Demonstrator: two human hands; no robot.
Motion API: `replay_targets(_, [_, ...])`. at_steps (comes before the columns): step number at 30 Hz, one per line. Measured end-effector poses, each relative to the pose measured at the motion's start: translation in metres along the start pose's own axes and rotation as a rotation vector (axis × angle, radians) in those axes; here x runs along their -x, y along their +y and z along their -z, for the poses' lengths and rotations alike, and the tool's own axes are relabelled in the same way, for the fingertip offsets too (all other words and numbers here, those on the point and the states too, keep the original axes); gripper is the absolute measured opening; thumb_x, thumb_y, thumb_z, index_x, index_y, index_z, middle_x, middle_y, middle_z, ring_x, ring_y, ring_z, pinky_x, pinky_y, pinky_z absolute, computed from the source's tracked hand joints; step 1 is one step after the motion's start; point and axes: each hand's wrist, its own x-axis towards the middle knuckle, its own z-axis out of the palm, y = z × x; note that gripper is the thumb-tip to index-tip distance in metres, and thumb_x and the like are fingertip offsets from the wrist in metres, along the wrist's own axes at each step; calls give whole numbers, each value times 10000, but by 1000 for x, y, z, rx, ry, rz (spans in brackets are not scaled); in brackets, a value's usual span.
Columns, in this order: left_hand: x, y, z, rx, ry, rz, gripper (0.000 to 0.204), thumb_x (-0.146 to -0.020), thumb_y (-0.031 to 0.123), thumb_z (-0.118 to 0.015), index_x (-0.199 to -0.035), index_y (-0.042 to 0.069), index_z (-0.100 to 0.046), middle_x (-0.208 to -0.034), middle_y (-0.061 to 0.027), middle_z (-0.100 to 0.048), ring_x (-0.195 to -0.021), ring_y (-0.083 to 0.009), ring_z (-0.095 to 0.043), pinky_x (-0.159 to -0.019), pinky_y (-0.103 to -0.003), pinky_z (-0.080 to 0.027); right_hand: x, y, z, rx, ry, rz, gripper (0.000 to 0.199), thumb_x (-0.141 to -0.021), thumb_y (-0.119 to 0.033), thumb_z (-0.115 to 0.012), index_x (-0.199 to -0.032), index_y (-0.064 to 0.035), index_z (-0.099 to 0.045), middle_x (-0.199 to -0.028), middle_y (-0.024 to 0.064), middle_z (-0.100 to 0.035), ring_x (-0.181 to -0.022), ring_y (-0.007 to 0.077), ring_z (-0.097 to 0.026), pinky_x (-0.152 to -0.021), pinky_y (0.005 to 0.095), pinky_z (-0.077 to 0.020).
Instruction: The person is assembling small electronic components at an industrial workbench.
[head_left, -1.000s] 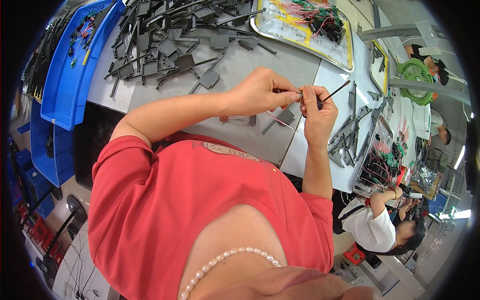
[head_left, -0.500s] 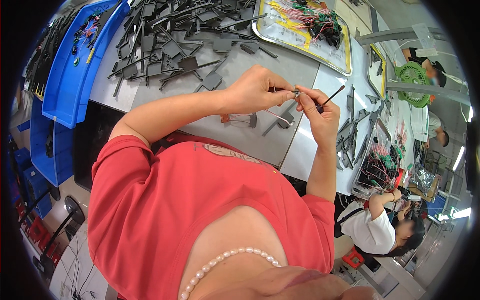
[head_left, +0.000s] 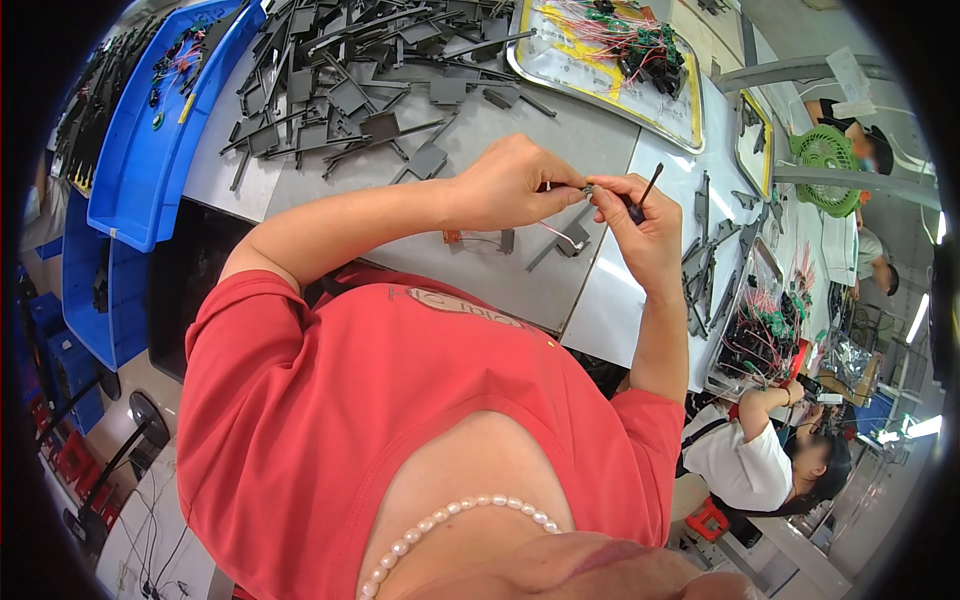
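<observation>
My left hand [head_left: 518, 183] is closed in a pinch, its fingertips meeting those of my right hand [head_left: 648, 232] over a small dark part [head_left: 589, 189] mostly hidden by the fingers. A thin pale wire [head_left: 553, 231] runs down from my left hand to a white plug end near a flat dark plastic piece [head_left: 574, 246] on the table. My right hand also keeps a slim screwdriver [head_left: 650, 186] with a dark handle tucked between its fingers, the shaft pointing up and away. Left of that plastic piece lies a small orange board with wires [head_left: 454, 237].
A heap of dark plastic brackets [head_left: 340, 105] covers the far table. Blue bins [head_left: 135, 190] stand at the left. Trays with wired green boards sit far right [head_left: 690, 120] and right [head_left: 755, 335]. More brackets [head_left: 705, 265] lie on the right; a green fan [head_left: 825, 165] and a seated co-worker [head_left: 745, 455] are beyond.
My right hand has shifted slightly right, and the screwdriver's shaft now stands steeper, less tilted to the right. Both hands stay pinched together at the small part.
</observation>
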Motion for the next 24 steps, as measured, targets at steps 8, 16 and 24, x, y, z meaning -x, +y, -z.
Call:
replay_targets(8, [2, -3, 5, 378, -30, 110, 223, -837, 174, -629, -940, -19, -583, -756, -67, -645, -662, -94, -607, -553, -257, -463, -7, -7, 10, -172, 60, -69, 147, -867, -87, -586, -975, 4, -627, -768, 8, -592, -658, 59, -528, -609, 182, -423])
replay_targets(16, [4, 0, 16, 729, -189, 438, 185, -863, 186, -608, -949, 26, -570, -697, 1, -506, -562, -52, -412, -498, -192, -328, -15, 9, 8, -639, 209, -165, 226, -863, -126, -607, -1040, 15, -599, -749, 23, -592, -618, 32, -498, -509, 151, -339])
replay_targets(24, [5, 1, 9, 378, -39, 330, 152, -880, 182, -559, -865, 32, -541, -668, -5, -528, -568, -70, -433, -503, -230, -355, 3, 1, -36, -465, 289, -287, 219, -819, -197, -668, -884, 12, -649, -720, 50, -627, -559, 33, -506, -510, 164, -395])
